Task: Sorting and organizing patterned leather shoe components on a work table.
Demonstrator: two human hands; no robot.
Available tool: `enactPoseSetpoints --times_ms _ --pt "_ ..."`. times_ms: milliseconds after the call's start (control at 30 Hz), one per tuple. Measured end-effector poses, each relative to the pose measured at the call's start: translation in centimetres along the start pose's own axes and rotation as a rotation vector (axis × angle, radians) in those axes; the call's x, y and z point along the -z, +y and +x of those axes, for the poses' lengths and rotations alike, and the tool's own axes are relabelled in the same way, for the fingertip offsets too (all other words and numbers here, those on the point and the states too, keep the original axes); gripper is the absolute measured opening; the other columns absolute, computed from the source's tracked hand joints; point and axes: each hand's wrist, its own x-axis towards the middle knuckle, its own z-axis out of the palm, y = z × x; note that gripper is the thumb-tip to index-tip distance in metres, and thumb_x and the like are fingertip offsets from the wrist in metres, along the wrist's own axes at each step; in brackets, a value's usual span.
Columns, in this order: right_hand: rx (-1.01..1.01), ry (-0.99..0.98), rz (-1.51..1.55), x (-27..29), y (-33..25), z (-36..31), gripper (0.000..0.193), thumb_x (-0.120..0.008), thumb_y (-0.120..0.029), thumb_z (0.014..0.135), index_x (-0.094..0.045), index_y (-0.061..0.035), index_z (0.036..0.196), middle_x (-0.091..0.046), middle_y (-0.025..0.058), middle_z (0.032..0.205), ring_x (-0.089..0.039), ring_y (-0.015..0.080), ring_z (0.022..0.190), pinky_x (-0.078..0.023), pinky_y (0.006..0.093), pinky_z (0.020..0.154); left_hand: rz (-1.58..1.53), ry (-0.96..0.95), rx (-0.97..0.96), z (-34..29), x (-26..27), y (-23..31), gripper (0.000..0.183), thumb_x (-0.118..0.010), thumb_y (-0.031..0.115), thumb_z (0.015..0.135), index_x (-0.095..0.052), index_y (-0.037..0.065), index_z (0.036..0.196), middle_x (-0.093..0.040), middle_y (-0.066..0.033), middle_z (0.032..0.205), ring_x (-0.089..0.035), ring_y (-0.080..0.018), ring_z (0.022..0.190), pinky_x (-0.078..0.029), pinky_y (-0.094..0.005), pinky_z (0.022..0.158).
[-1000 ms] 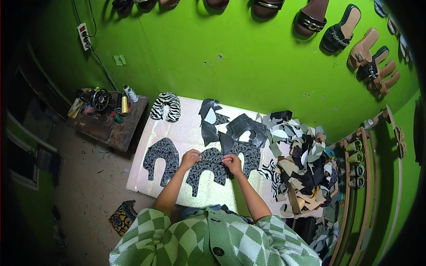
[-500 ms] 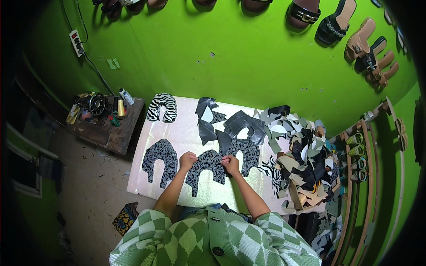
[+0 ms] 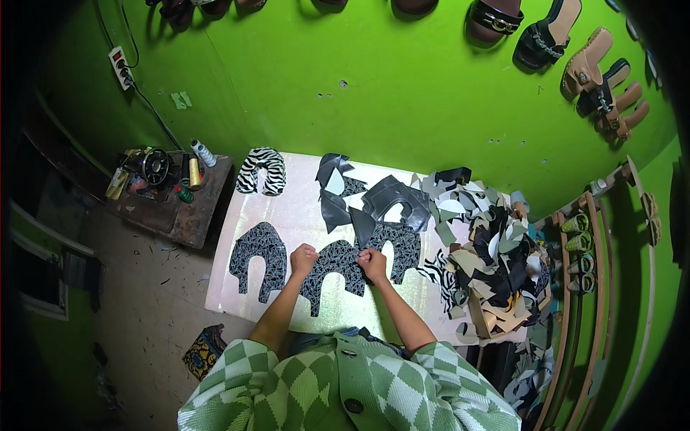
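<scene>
On the pale table, an arch-shaped piece of black-and-grey patterned material lies in front of me, its open side toward me. The fingers of my left hand are closed at its upper left edge. My right hand pinches its right edge, just below the tip of a black triangular scrap. What lies between the fingertips is mostly hidden. A similar patterned arch rests to the left, and another patterned piece to the right, partly beneath black sheet scraps.
A zebra-striped arch sits at the table's far left corner. Mixed offcuts heap up on the right. Beyond the table's left edge stands a sewing machine with thread spools. A wooden rack holding sandals is at the right; more sandals hang on the green wall.
The middle patterned piece sits slightly differently between my hands, its upper left edge now a little away from the left fingertips. Both hands stay almost in place. The view has shifted slightly.
</scene>
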Motion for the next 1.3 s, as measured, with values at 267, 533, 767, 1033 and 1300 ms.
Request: enactPoseSetpoints --times_ms 267,533,767,1033,1300 --pt "0.07 0.013 -0.145 0.0 -1.2 -0.7 0.016 -0.069 -0.003 0.068 -0.058 0.0004 0.079 -0.059 0.009 0.069 -0.058 0.0168 0.06 -0.046 0.0272 0.057 0.017 -0.017 0.032 -0.8 0.0 1.5 0.021 -0.072 0.005 0.066 -0.06 0.003 0.083 -0.064 -0.0112 0.077 -0.063 -0.019 0.071 -0.049 -0.0294 0.065" --pt "0.594 -0.08 -0.501 0.1 -1.6 -2.9 0.022 -0.052 0.001 0.071 -0.059 -0.0029 0.091 -0.053 0.0107 0.089 -0.053 0.0277 0.087 -0.044 0.035 0.076 0.506 0.066 -0.562 -4.6 -1.1 3.4 0.022 -0.055 0.001 0.071 -0.059 0.008 0.092 -0.056 -0.008 0.092 -0.054 -0.025 0.091 -0.043 -0.0357 0.076" --pt "0.617 -0.018 -0.789 -1.0 -1.6 -5.7 0.038 -0.047 -0.009 0.079 -0.052 -0.0027 0.116 -0.051 0.0071 0.109 -0.047 0.022 0.106 -0.033 0.0425 0.095 0.657 -0.035 -0.58 -7.8 -0.8 2.6 0.048 -0.055 0.017 0.079 -0.047 0.009 0.125 -0.045 -0.0116 0.127 -0.038 -0.0247 0.122 -0.031 -0.0385 0.095" --pt "0.626 -0.116 -1.091 -1.3 -1.4 -4.9 0.039 -0.049 -0.014 0.08 -0.052 -0.0043 0.117 -0.051 0.0043 0.11 -0.048 0.0183 0.104 -0.029 0.0499 0.098 0.69 -0.087 -0.56 -7.8 -0.8 2.7 0.055 -0.056 0.023 0.08 -0.04 0.009 0.131 -0.04 -0.0139 0.132 -0.033 -0.027 0.126 -0.027 -0.0412 0.099" --pt "0.55 -0.144 -0.965 -1.2 -3.8 -4.6 0.036 -0.048 -0.009 0.079 -0.055 -0.0092 0.114 -0.052 0.0054 0.091 -0.057 0.0194 0.086 -0.026 0.0453 0.101 0.699 -0.106 -0.582 -7.8 -0.7 3.0 0.056 -0.055 0.031 0.081 -0.039 0.013 0.132 -0.041 -0.018 0.13 -0.036 -0.0305 0.123 -0.029 -0.0411 0.096"
